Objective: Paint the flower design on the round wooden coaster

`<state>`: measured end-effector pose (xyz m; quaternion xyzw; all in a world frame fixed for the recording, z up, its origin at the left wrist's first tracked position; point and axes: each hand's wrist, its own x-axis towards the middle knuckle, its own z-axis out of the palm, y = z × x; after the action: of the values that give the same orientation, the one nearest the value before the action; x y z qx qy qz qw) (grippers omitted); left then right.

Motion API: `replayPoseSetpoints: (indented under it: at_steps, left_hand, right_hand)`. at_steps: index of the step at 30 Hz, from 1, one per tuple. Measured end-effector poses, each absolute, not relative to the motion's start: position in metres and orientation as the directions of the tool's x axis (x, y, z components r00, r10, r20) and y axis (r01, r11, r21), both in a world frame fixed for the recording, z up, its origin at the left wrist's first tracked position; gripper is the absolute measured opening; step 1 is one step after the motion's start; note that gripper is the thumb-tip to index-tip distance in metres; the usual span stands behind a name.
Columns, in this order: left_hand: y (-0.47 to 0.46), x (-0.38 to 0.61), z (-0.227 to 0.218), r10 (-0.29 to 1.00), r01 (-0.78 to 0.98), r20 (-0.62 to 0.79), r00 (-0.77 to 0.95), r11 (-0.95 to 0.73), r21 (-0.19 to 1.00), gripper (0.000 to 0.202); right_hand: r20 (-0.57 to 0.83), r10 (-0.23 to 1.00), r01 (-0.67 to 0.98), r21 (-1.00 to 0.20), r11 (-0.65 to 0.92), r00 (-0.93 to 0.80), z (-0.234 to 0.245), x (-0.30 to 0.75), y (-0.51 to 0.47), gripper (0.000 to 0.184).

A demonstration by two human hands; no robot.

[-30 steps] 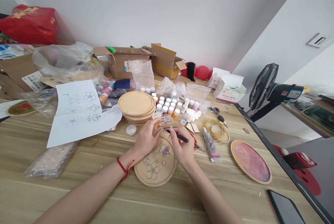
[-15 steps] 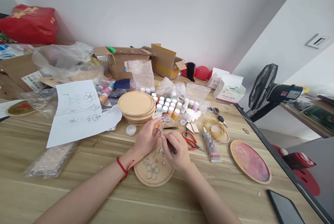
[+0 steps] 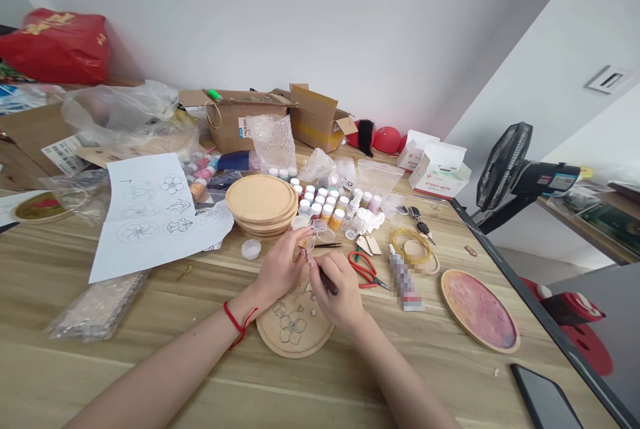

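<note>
My left hand (image 3: 278,270) pinches a small clear pot of orange pigment (image 3: 305,241) just above a round wooden disc (image 3: 295,327) drawn with flower outlines. Pinched in my right hand (image 3: 339,293) is a thin dark tool (image 3: 325,279), its tip pointing up-left at the pot. Both hands hover over the far half of the disc and hide it there. A red cord circles my left wrist.
Behind the hands: a stack of blank wooden discs (image 3: 261,202), several small paint jars (image 3: 325,202), red-handled scissors (image 3: 365,269), a glue tube (image 3: 403,280), gold wire coil (image 3: 411,243). A pink painted disc (image 3: 479,309) lies right, a flower sketch sheet (image 3: 150,212) left, a phone (image 3: 545,399) near right.
My right hand swung the tool from pointing right over the disc to pointing up-left at the pot, closing in on my left hand. The scissors are now uncovered.
</note>
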<state>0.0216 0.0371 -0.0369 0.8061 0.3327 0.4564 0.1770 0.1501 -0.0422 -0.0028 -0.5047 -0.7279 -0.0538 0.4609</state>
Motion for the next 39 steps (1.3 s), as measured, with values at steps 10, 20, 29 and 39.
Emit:
replayPoseSetpoints:
  at_steps: [10, 20, 29, 39]
  left_hand:
    - [0.037, 0.023, -0.039, 0.67, 0.368, 0.643, 0.371, -0.742, 0.56, 0.037]
    - [0.038, 0.02, -0.037, 0.694, 0.377, 0.631, 0.347, -0.719, 0.584, 0.043]
    - [0.038, 0.022, -0.038, 0.687, 0.385, 0.641, 0.342, -0.725, 0.571, 0.038]
    - [0.036, 0.022, -0.038, 0.701, 0.398, 0.609, 0.371, -0.713, 0.577, 0.038]
  right_hand:
    - [0.75, 0.645, 0.858, -0.226, 0.461, -0.148, 0.001, 0.161, -0.041, 0.02]
    - [0.703, 0.711, 0.725, -0.484, 0.49, -0.011, -0.005, 0.156, -0.041, 0.015]
    - [0.731, 0.671, 0.806, -0.321, 0.497, -0.122, -0.004, 0.155, -0.042, 0.019]
    - [0.72, 0.688, 0.833, -0.325, 0.447, -0.088, -0.002, 0.161, -0.04, 0.022]
